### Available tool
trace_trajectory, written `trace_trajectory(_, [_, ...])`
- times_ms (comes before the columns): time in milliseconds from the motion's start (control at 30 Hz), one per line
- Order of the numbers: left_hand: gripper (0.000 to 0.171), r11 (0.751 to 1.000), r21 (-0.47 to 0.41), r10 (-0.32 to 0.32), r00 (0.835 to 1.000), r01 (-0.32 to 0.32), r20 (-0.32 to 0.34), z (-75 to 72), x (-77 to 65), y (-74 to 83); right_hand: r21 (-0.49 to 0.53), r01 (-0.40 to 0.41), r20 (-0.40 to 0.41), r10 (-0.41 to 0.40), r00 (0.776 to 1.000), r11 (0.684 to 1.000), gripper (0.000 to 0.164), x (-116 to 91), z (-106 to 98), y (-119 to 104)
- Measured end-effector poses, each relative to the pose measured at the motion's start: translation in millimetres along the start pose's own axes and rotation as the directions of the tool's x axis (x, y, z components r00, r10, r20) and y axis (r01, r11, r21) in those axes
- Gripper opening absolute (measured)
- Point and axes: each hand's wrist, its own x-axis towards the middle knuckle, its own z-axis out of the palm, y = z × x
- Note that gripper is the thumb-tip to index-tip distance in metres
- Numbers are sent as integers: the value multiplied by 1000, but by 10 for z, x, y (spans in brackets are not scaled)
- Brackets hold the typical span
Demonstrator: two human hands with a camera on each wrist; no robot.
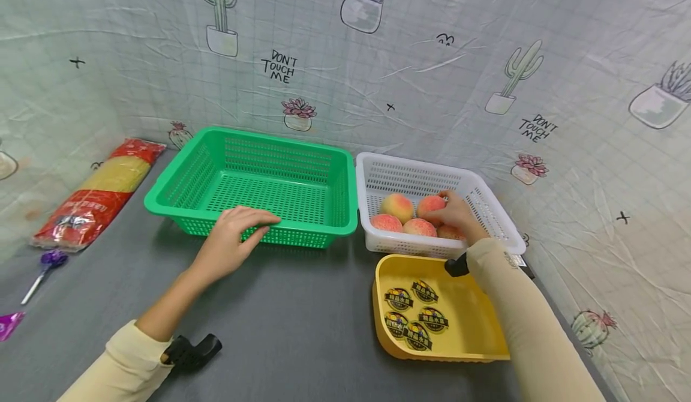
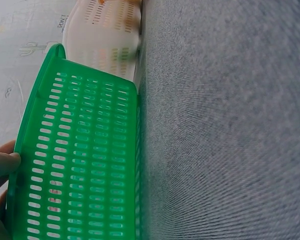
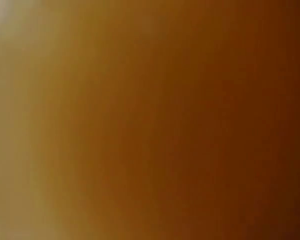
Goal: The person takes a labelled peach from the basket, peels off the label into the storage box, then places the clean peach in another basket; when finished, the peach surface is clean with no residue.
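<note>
In the head view my left hand (image 1: 233,238) grips the near rim of a green slotted basket (image 1: 308,227), which has nothing inside it. The left wrist view shows fingers and thumb at the rim of that basket (image 2: 85,150). On the right, my right hand (image 1: 459,215) reaches into a white basket (image 1: 412,245) and holds a pink peach (image 1: 430,205), its fingers curled round the far side. Several other peaches lie around it, among them a yellow-pink one (image 1: 397,207) and a pink one (image 1: 419,227). The right wrist view is only an orange-brown blur.
A yellow tray (image 1: 464,330) with several round black stickers (image 1: 433,318) stands in front of the white basket, under my right forearm. At the left lie a red and yellow packet (image 1: 102,195), a purple lollipop (image 1: 53,259) and a purple wrapper (image 1: 9,325). A printed cloth (image 1: 324,90) hangs behind.
</note>
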Motion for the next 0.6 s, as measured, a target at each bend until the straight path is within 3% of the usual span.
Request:
trace_trajectory(367, [29, 1000, -5, 9, 1000, -9, 2, 19, 13, 21, -66, 5, 34, -3, 999, 998, 68, -56, 35, 1])
trace_trajectory(600, [29, 1000, 0, 4, 1000, -4, -6, 20, 10, 12, -113, 4, -10, -5, 1000, 994, 54, -101, -20, -16])
